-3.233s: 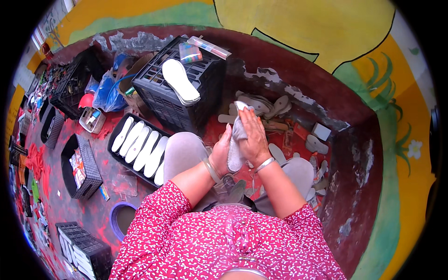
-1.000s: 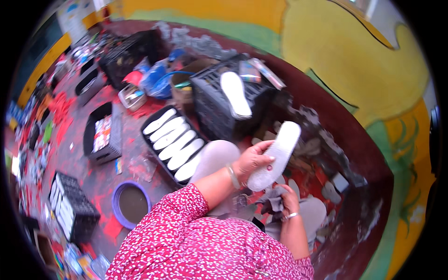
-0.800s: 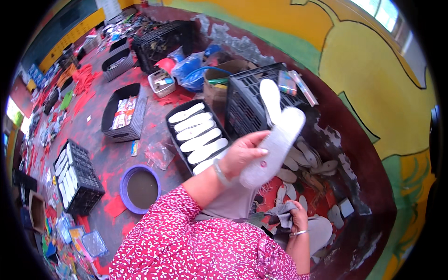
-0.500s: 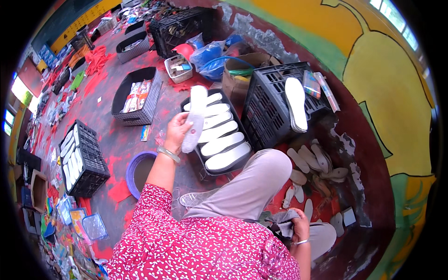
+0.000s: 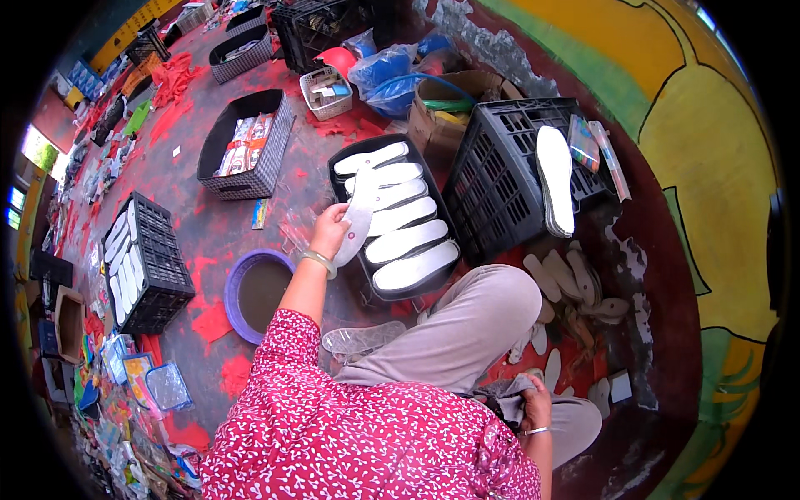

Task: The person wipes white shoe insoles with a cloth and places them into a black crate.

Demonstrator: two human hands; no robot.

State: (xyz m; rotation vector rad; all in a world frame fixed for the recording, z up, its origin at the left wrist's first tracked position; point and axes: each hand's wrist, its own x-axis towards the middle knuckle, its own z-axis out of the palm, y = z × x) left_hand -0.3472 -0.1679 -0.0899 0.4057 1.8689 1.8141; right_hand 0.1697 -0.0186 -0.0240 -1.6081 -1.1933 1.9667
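Observation:
My left hand (image 5: 332,230) grips a white shoe insole (image 5: 361,218) by its lower end, fingers closed round its edge. The insole is held over a dark basket (image 5: 442,289), where several white insoles (image 5: 402,218) lie in a row. Down by my right knee, my right hand (image 5: 536,407) is closed on a grey cloth (image 5: 506,390); part of the cloth is hidden. A stack of white insoles (image 5: 553,171) rests on an overturned black crate (image 5: 497,183) to the right of the basket.
A purple basin (image 5: 234,302) of murky water stands left of my leg. Loose insoles (image 5: 575,275) are piled by the wall at right. Another black crate (image 5: 169,279) with insoles stands at left, and a woven basket (image 5: 242,185) holds packets. A clear shoe-shaped piece (image 5: 364,336) lies by my shin.
My left hand has moved slightly right and down with the insole, nearer the basket. The view has shifted a little. My right hand still holds the cloth.

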